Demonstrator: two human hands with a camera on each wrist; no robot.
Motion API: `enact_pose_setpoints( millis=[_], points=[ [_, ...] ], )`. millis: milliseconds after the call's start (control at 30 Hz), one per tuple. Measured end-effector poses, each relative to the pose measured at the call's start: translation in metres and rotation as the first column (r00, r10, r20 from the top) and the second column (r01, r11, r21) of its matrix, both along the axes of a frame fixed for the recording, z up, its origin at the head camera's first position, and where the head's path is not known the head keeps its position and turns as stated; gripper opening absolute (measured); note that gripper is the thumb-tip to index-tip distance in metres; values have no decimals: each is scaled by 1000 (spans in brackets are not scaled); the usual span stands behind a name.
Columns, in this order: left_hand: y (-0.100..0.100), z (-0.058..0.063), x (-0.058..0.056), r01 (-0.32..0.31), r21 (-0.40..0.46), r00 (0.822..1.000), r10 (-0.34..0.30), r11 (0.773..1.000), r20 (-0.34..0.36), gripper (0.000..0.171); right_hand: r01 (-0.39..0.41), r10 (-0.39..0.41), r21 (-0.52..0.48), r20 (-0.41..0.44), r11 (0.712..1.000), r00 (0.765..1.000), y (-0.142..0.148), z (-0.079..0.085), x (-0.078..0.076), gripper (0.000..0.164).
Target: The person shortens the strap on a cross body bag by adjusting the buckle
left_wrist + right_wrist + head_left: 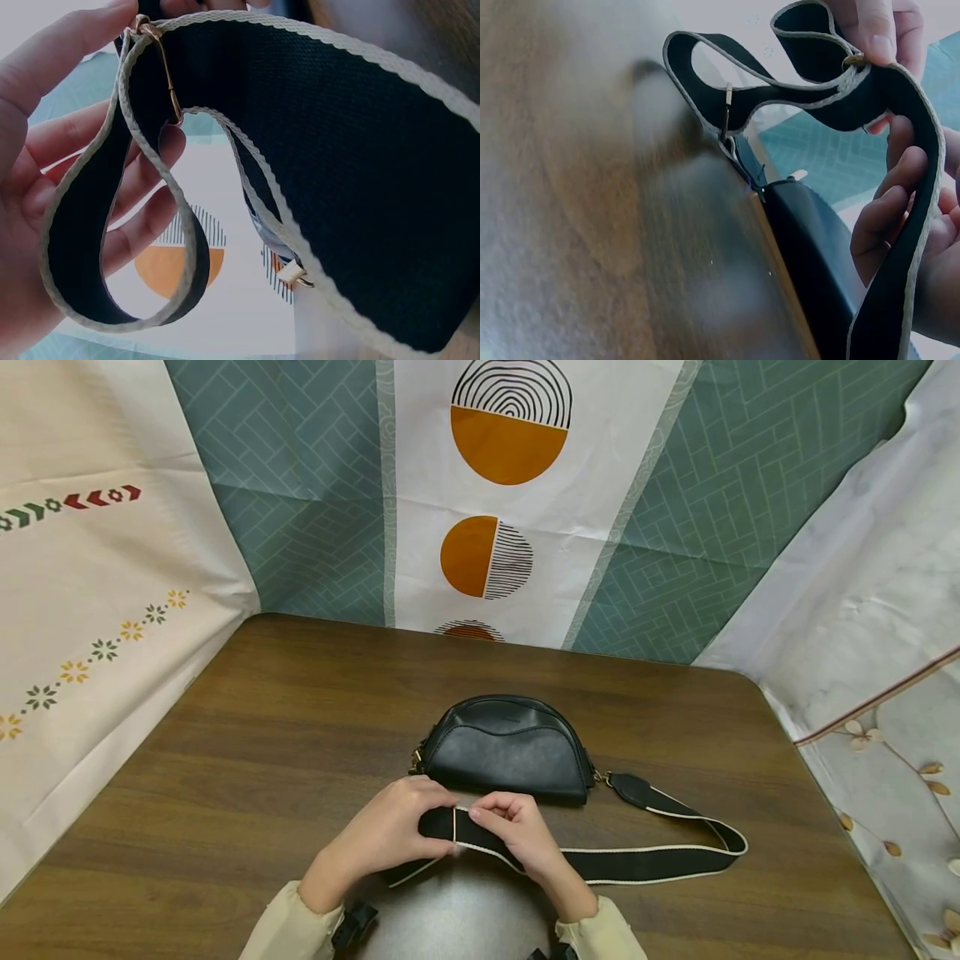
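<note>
A black half-moon handbag (510, 750) rests on the table, its black strap (652, 862) with cream edging lying in front. My left hand (386, 828) pinches the strap at a thin gold slider buckle (454, 824), thumb below and fingers above. Just right of the buckle, my right hand (522, 837) holds the same strap between thumb and fingers. Beneath the buckle, a strap loop (79, 240) hangs beside the left palm in the left wrist view. In the right wrist view, the band runs across the fingers (907, 169) of my right hand.
A leather tab (632, 790) joins the strap to a gold clasp at the bag's right end. From there the strap curves over the brown wooden table (247, 760). Patterned cloths (315, 502) hang behind and at both sides.
</note>
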State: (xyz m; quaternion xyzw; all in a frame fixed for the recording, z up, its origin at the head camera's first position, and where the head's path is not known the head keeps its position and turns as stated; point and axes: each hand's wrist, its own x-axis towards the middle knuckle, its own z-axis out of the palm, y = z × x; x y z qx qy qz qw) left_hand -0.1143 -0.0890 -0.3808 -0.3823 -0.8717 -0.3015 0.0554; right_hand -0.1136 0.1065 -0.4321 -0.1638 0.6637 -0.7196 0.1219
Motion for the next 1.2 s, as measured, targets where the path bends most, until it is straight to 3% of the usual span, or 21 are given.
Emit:
enact_pose_setpoints(
  millis=[200,433,700,1033,1200],
  points=[
    [3,0,-1,15,-2,1000,-15,1000,-12,37,-19,20,-43,17,999,1000,-2,2,1,26],
    [8,1,-1,31,12,999,-31,999,-23,37,15,-14,-11,18,1000,1000,-5,5,1,23],
    [10,1,-1,18,5,1000,-18,1000,10,38,22,-21,-27,14,999,1000,-3,6,1,23],
    [8,-2,0,-28,3,1000,28,1000,13,49,-111,114,61,-40,992,993,7,7,-1,28],
    [7,-3,0,-39,0,999,39,999,3,51,-237,247,83,-153,968,957,14,5,-2,41]
  ],
)
